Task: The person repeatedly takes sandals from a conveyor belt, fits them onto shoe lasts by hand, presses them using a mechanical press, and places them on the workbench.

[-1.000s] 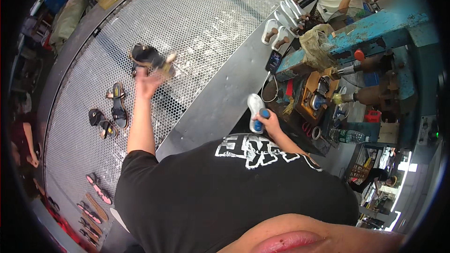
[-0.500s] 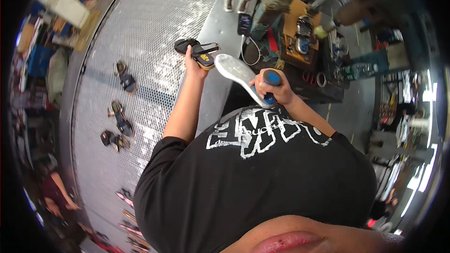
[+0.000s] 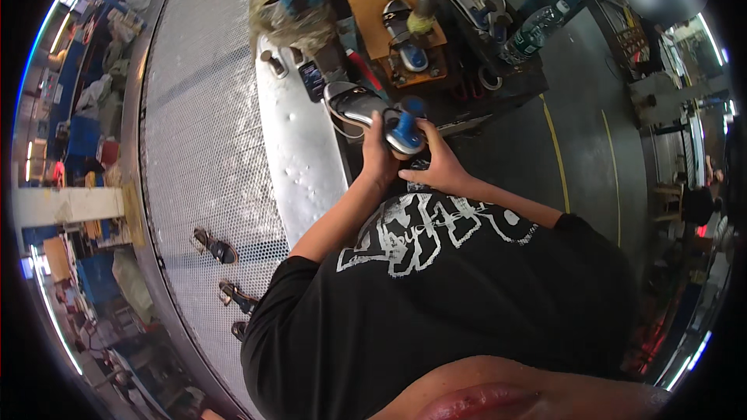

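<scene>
A black sandal [image 3: 354,101] now sits around a silver shoe last [image 3: 364,115] with a blue heel and an upright blue post [image 3: 408,118]. My left hand [image 3: 379,154] is closed on the sandal near its heel, thumb up along the side. My right hand [image 3: 442,162] is at the heel end, its fingers against the blue part of the last and its thumb stretched out below; some fingertips are hidden. Both hands are over the edge of the metal bench, just in front of my shirt.
Beyond my hands stands a machine with another sandal on a last [image 3: 401,31] on a wooden block. A phone [image 3: 311,80] lies on the metal bench [image 3: 299,171]. A green-labelled bottle [image 3: 533,35] stands at right. Several sandals [image 3: 215,246] lie on the perforated surface at left.
The sandal and the shoe last, apart before in my left and right hands, are now together. My hands have come close to each other, and my view has turned rightward.
</scene>
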Demonstrator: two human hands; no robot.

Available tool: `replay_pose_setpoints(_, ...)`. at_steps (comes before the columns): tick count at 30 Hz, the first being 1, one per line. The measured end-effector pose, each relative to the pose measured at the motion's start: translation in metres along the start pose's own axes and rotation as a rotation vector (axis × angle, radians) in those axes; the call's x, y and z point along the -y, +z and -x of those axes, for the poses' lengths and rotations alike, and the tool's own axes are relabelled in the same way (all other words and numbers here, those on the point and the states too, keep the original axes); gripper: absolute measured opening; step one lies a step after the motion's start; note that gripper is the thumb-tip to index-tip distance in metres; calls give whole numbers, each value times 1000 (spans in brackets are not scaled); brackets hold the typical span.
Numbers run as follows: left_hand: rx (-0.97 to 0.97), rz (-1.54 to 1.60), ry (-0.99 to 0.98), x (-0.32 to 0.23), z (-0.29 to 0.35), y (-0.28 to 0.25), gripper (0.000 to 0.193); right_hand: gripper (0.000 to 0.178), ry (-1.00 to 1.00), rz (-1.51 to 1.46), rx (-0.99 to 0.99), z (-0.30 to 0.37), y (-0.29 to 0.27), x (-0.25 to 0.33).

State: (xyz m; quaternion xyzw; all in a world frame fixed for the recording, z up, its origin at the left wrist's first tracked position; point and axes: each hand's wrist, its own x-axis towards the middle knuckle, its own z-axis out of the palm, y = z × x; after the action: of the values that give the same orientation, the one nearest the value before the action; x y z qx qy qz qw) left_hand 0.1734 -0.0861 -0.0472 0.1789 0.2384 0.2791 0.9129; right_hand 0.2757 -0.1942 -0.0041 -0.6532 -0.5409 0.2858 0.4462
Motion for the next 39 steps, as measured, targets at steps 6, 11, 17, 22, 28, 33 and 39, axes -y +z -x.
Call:
replay_pose_setpoints(6, 346, -591, -157, 41, -66, -13, 49, 69, 170, -37, -301, 19, -39, -41)
replay_pose_setpoints(11, -460, -1579, 823, 4, -166, 24, 81, 52, 232, -127, -563, 41, -68, -72)
replay_pose_setpoints(17, -217, -1476, 895, 8, -209, 8, 75, 50, 82, 161, -654, -2, -63, -76)
replay_pose_setpoints(22, -122, -1581, 823, -9, -86, -31, 61, 57, -25, 304, -516, -71, -38, -127)
replay_pose_setpoints(28, -547, -1374, 702, 34, 55, -145, 64, 56, 59, 396, -508, -186, -1, -165)
replay_pose_setpoints(33, -1139, -1309, 665, 14, 71, -217, 75, 62, 227, 520, -377, -220, -4, -159)
replay_pose_setpoints(39, -782, -1571, 647, -41, 106, -264, 74, 76, -283, 496, -674, -221, -22, -211)
